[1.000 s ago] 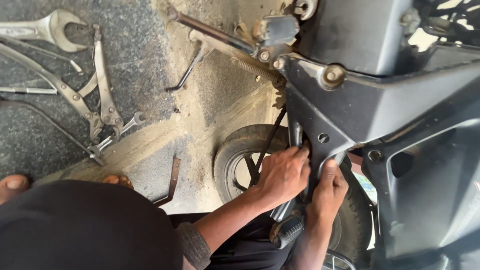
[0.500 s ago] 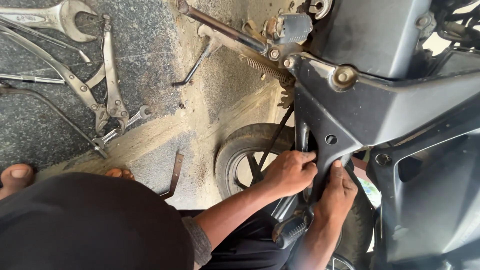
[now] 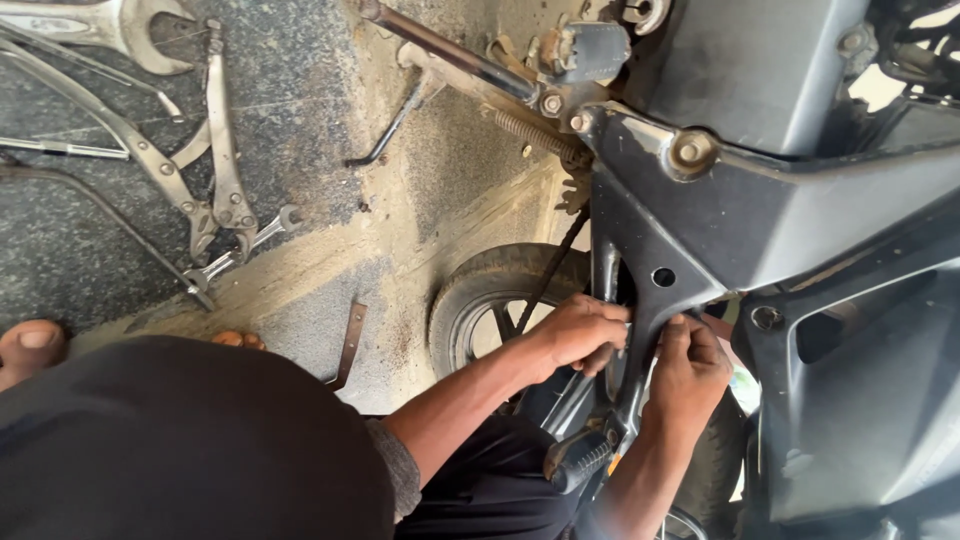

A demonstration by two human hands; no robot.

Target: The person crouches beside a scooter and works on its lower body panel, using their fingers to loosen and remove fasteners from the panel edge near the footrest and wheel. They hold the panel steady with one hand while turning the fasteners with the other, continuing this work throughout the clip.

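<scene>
I look down at a dark grey motorcycle frame standing on a dusty floor. My left hand is curled against the left side of the frame's lower bracket, fingers closed around a part I cannot make out. On the bracket's right side my right hand presses with its fingers, and what it holds is hidden. Below both hands a black ribbed footpeg sticks out. Behind my left hand the rear tyre and the drive chain show.
Large pliers, a big open-end spanner and a small spanner lie on the grey mat at upper left. A flat metal strip lies on the floor. My bare toes and dark-clothed knee fill the lower left.
The view has shifted slightly, so the tools sit lower and further right. Both hands stay at the bracket, with the left hand's fingers curled a little tighter.
</scene>
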